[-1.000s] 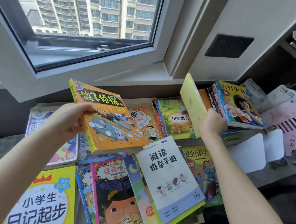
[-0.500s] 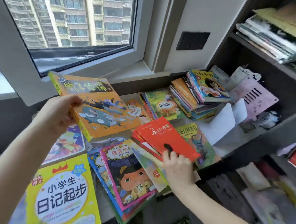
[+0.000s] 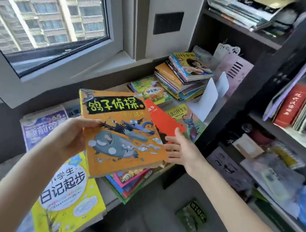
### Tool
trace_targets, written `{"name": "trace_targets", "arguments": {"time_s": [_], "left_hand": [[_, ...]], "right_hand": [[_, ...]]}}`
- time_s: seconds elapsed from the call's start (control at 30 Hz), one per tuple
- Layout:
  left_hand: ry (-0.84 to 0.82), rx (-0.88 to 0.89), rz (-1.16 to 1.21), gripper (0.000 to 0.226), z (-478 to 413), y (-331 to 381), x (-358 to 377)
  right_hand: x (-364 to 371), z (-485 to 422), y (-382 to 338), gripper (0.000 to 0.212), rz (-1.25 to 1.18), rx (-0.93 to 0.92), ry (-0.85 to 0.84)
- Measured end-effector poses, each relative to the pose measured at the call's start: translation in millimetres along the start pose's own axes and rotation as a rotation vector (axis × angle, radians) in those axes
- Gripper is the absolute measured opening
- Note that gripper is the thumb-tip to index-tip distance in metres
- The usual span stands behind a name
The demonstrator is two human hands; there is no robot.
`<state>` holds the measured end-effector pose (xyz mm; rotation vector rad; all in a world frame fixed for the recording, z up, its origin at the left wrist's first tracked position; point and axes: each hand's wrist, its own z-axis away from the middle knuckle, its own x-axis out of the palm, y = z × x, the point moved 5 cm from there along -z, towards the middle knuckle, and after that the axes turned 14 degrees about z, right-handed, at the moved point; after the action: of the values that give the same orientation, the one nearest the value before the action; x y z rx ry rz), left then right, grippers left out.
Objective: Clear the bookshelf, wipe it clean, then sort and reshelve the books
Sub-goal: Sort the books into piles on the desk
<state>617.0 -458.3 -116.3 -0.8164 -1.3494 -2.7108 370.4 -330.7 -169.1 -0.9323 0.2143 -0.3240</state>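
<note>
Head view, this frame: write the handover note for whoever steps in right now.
Left hand grips the orange book by its left edge, held up.
Right hand holds the red book, tucked partly under the orange one.
Other books lie spread on the ledge; a stack stands at its far end.
Done: many books taken out and partly grouped.
Left: bookshelf compartments remain full; no wiping visible; sorting and reshelving remain.
</note>
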Motion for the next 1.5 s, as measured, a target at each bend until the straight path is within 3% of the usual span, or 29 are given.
{"name": "trace_targets", "arguments": {"time_s": [0.07, 0.17, 0.23, 0.43, 0.53, 0.6, 0.77, 0.87, 0.97, 1.17, 1.27, 1.4, 1.5], "left_hand": [[-0.104, -0.092, -0.010, 0.048, 14, -25, 23], [-0.122, -0.218, -0.032, 0.042, 14, -70, 45], [-0.112, -0.298, -0.064, 0.049, 15, -109, 64], [-0.099, -0.537, -0.144, 0.023, 16, -269, 125], [-0.061, -0.603, -0.345, 0.018, -2, -350, 145], [0.012, -0.598, -0.487, 0.013, -22, -396, 146], [0.111, -0.560, -0.725, 0.030, -84, -487, 141], [0.060, -0.538, -0.901, 0.031, -137, -555, 125], [-0.041, -0.505, -1.142, 0.014, -185, -620, 104], [-0.093, -0.498, -1.165, 0.016, -283, -751, 47], [-0.094, -0.512, -1.242, 0.033, -319, -789, 20], [-0.113, -0.485, -1.372, 0.020, -365, -818, -12], [-0.014, -0.451, -1.369, 0.017, -385, -814, -30]], "right_hand": [[-9, 13, 13, 0.062, 0.011, 0.068, -0.136], [-33, 39, 39, 0.049, 0.037, 0.000, -0.269], [-59, 54, 68, 0.048, 0.064, -0.017, -0.221], [-156, 90, 206, 0.055, 0.045, 0.169, -0.015], [-197, 94, 281, 0.035, -0.061, 0.297, 0.118], [-215, 86, 324, 0.026, -0.136, 0.361, 0.213], [-251, 31, 416, 0.013, -0.254, 0.484, 0.374], [-270, -24, 480, 0.014, -0.330, 0.525, 0.409], [-282, -76, 541, 0.017, -0.377, 0.581, 0.431], [-297, -187, 691, 0.017, -0.441, 0.725, 0.567], [-299, -234, 745, 0.024, -0.472, 0.733, 0.580], [-296, -291, 778, 0.038, -0.625, 0.701, 0.510], [-302, -304, 795, 0.063, -0.320, 0.815, 0.410]]}}
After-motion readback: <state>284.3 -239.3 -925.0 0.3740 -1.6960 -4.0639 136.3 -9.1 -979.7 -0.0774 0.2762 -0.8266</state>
